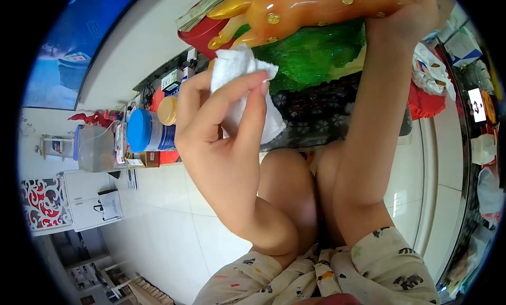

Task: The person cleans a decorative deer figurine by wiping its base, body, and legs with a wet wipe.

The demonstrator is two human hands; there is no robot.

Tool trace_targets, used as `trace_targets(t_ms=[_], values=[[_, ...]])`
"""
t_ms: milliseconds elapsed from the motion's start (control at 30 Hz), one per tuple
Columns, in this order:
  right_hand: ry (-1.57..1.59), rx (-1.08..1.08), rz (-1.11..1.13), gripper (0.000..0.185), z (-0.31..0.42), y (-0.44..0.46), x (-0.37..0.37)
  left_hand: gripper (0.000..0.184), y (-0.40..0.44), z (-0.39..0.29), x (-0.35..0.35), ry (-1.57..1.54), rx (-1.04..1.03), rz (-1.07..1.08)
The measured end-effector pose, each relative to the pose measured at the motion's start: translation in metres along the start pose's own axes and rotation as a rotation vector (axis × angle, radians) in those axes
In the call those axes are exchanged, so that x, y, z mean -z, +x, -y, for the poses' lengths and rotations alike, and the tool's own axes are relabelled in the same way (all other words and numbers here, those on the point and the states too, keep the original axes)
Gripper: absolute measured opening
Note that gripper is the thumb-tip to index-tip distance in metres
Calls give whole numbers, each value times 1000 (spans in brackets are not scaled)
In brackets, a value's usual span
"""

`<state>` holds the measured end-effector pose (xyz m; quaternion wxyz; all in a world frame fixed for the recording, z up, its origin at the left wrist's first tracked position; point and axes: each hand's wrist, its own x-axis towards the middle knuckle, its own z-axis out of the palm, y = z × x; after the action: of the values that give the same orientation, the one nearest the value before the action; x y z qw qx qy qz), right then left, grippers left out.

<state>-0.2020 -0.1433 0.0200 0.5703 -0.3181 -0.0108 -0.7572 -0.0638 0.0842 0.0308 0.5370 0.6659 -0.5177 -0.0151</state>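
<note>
A folded white cloth (240, 89) is pinched between the thumb and fingers of my left hand (221, 120), at the centre left. Across the top lies a glossy amber-orange ornament (316, 7) with gold coin shapes and gold pointed ends. My right hand (403, 28) is wrapped round its right end, with its fingers partly hidden. Below the ornament is a translucent green piece (311, 55) with a rough, carved surface. The cloth is near the ornament's left end; whether they touch is unclear.
A dark patterned tabletop (316, 120) lies beyond my knees. On the left stand a blue-lidded jar (139, 130), a clear container (96, 149) and small boxes. A red container (203, 36) holds banknote-like paper. To the right are plastic bags (432, 68) and a lit phone (477, 105).
</note>
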Motion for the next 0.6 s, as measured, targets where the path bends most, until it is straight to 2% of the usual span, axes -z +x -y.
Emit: trace_targets(t_ms=[233, 333, 433, 500, 600], values=[[-71, 4, -78, 43, 3, -7, -17, 13, 1, 11, -15, 10, -88, -34], [84, -17, 26, 43, 0, -2, -8, 13, 1, 9, -20, 30, -120, -41], [-21, 78, -61, 42, -2, -1, -11, 13, 2, 11, -24, 103, -196, 27], [83, 58, 69, 42, 1, -5, -7, 12, 1, 7, -28, 99, -131, 23], [84, 37, 94, 42, 3, -12, -10, 11, -3, -2, -34, 94, -67, -9]])
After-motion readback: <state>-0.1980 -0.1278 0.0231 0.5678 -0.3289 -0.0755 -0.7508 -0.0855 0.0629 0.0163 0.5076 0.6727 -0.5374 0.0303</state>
